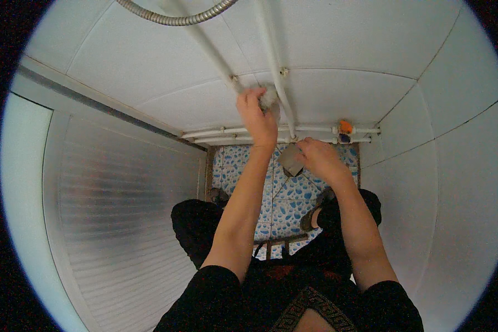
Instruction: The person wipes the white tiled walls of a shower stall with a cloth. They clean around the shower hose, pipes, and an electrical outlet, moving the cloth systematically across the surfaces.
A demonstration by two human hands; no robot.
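Observation:
My left hand (256,118) is closed around a pale, greyish scrubbing pad (269,98), blurred, between two white vertical pipes close to the tiled wall. Lower and to the right, my right hand (320,159) grips the edge of a flat, squarish grey piece (290,161); whether it is a cover or a folded cloth I cannot tell. A dark edge shows just under that piece, above the blue-and-white pebble-patterned floor (290,211).
White pipes (249,140) run along the wall's foot, with orange (345,126) and dark blue (344,138) valve handles. A ribbed translucent door panel (124,199) stands left, a tiled wall (402,207) right. A metal shower hose (178,20) hangs above. My knees flank the floor.

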